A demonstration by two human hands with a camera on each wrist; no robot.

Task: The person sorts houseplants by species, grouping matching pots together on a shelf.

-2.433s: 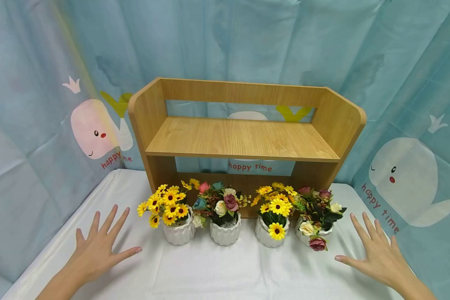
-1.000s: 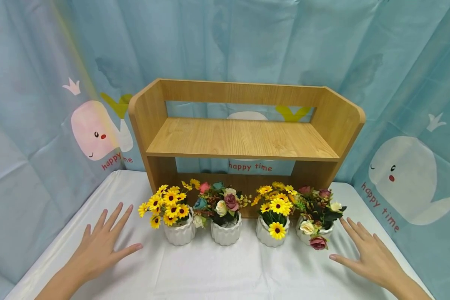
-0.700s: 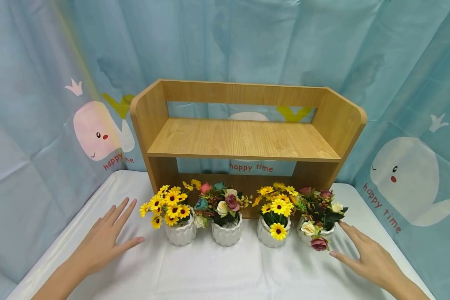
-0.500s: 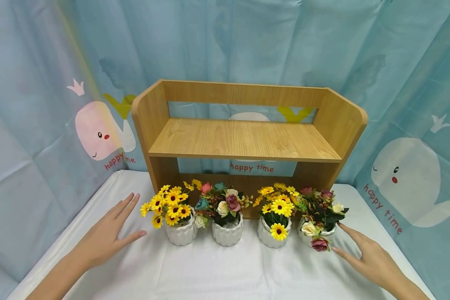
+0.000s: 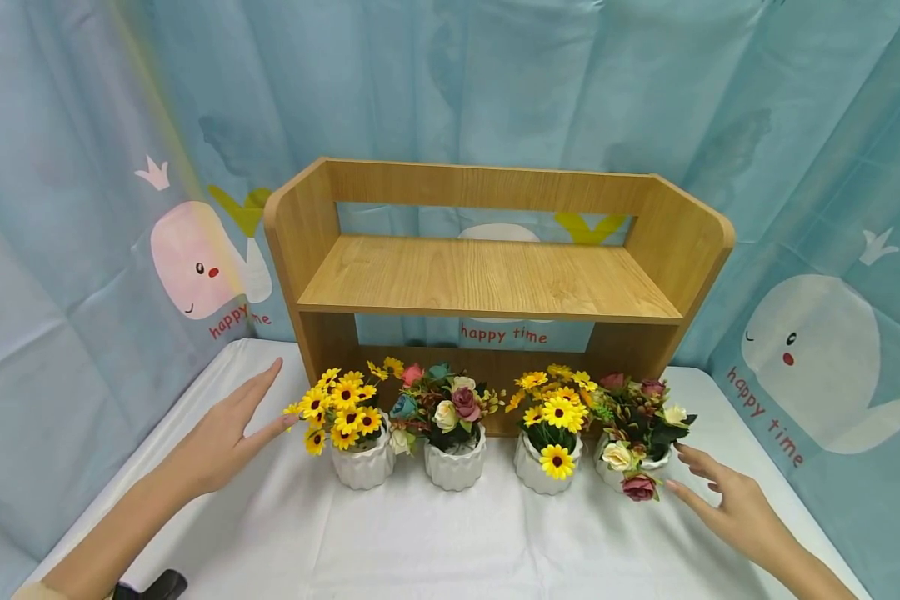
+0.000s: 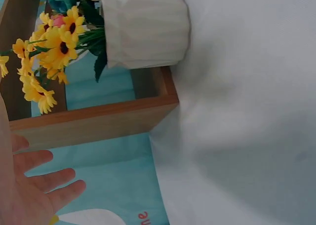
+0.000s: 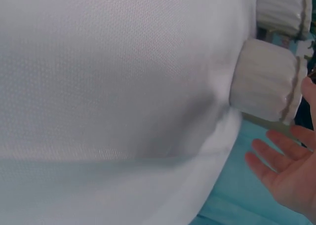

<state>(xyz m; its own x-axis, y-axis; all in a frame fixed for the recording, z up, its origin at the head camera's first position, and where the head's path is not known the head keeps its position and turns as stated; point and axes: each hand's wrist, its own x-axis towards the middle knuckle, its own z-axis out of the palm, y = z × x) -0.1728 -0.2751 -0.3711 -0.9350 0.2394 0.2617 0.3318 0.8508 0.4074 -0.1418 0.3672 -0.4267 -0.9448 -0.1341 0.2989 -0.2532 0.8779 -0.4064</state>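
Note:
My left hand (image 5: 221, 437) hovers at the left of a white pot of yellow sunflowers (image 5: 342, 412); its thumb tip overlaps the outer blooms in the head view, and I cannot tell if it touches. The left wrist view has that white pot (image 6: 147, 28) upright, with the fingers (image 6: 61, 178) spread below the blooms. At the right end, my right hand (image 5: 742, 508) is beside a pot of mixed roses (image 5: 637, 425), thumb and fingers apart around its right side. The right wrist view shows its white pot (image 7: 266, 82) close to the fingertips, with a gap visible.
Between them stand a pot of mixed roses (image 5: 455, 462) and another sunflower pot (image 5: 546, 467). Behind the row rises a two-tier wooden shelf (image 5: 487, 275) on a white-clothed table (image 5: 427, 550). Blue curtains (image 5: 510, 83) enclose the back and sides. A black strap end (image 5: 167, 585) shows at bottom left.
My left hand has moved forward and right to the left sunflower pot. The right hand has shifted left to the end rose pot, its fingers drawing closer together. The pots have stayed put.

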